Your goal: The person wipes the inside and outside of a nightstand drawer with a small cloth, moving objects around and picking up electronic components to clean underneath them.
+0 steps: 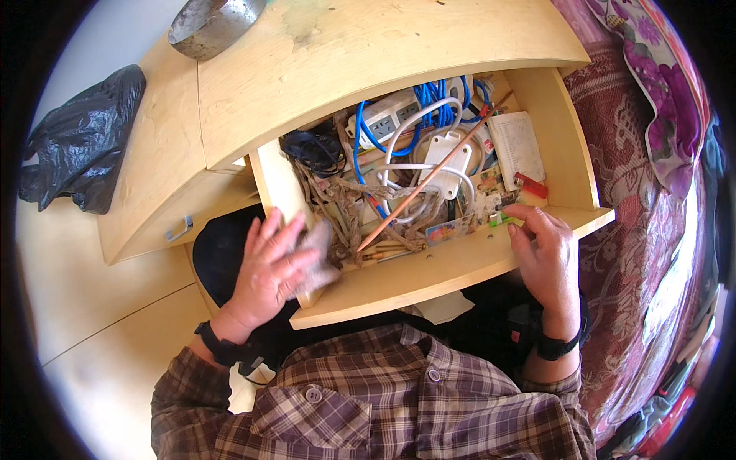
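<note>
My left hand (275, 270) is at the left front corner of an open wooden drawer (402, 284), its fingers spread over a blurred greyish cloth (319, 259) that it holds. At the drawer's right front, my right hand (540, 236) pinches a small green item (498, 219), probably a lighter. A red lighter (531, 186) lies just behind it, beside a worn notepad (519, 146) bearing writing. Inside the drawer are a white power strip (379, 125), a coiled blue cable (431, 106), a white socket block with its cord (443, 155), and a thin wooden stick (425, 183) lying diagonally on top.
A black cable bundle (313, 150) and brown twisted strips (368, 190) fill the drawer's left. Above is the wooden desktop (345, 52) with a metal bowl (213, 26); a black plastic bag (89, 141) lies left. A red patterned bedspread (621, 276) borders the right.
</note>
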{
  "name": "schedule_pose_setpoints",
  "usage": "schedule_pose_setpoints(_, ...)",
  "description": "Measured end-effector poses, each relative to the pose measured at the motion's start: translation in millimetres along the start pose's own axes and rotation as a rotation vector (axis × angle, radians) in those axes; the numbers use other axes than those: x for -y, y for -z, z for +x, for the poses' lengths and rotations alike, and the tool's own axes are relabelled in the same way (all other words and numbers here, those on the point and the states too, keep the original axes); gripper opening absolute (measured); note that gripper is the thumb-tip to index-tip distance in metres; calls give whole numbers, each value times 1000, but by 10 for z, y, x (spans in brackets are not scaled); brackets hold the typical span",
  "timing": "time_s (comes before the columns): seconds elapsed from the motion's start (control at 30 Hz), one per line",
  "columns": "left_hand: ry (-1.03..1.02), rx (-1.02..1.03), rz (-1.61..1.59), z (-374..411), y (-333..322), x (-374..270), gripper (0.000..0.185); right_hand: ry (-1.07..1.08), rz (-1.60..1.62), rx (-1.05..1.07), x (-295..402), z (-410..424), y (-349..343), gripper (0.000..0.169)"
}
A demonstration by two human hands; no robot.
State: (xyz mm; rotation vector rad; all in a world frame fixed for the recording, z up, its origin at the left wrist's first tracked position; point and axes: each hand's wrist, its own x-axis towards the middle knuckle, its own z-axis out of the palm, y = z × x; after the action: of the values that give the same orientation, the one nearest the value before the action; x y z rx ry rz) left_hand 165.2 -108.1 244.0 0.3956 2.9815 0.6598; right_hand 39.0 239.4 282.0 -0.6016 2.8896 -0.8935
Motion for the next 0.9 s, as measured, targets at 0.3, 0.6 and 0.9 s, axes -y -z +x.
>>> schedule_pose_setpoints(0.3,258,-486,169,308,26,131,24,-3,8,-10,2,18,-22,15)
schedule_pose_setpoints(0.6,327,-175,-434,-195,-121,-144,32,-65,2,-22,84,8,-46,15)
schedule_pose_setpoints(0.9,513,-470,-401,216,-112,-44,33,-2,34,-58,45,71,-25,11)
